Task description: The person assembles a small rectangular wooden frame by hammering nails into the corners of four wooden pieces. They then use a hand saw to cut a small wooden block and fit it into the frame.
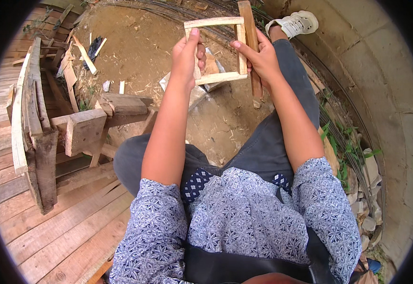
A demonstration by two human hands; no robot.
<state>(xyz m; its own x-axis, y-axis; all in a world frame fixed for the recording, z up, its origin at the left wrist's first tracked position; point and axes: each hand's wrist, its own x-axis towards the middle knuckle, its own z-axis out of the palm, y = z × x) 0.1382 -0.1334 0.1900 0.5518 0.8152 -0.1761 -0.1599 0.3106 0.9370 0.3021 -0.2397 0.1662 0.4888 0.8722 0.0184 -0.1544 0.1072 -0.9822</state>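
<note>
A small four-sided frame of pale wooden strips (pixel 218 77) is held up in front of me, its middle open. My left hand (pixel 186 57) is closed round its left side, thumb lying along the strip near the upper corner. On the opposite side, my right hand (pixel 262 60) grips the frame with the thumb across its right strip. A darker brown wooden bar (pixel 249 21) runs upright right beside that strip, passing behind the right thumb. Whether the right fingers also hold the bar cannot be made out. Below the frame, a grey block-like object (pixel 198 97) is partly hidden.
At left stands a rough wooden structure of boards and blocks (pixel 87 130) over plank flooring (pixel 69 236). Offcuts (pixel 85 56) lie on bare soil. Long dark rods (pixel 346 102) curve along a concrete wall (pixel 381 61) at right, beside stones and weeds. My shoe (pixel 295 24) is at top right.
</note>
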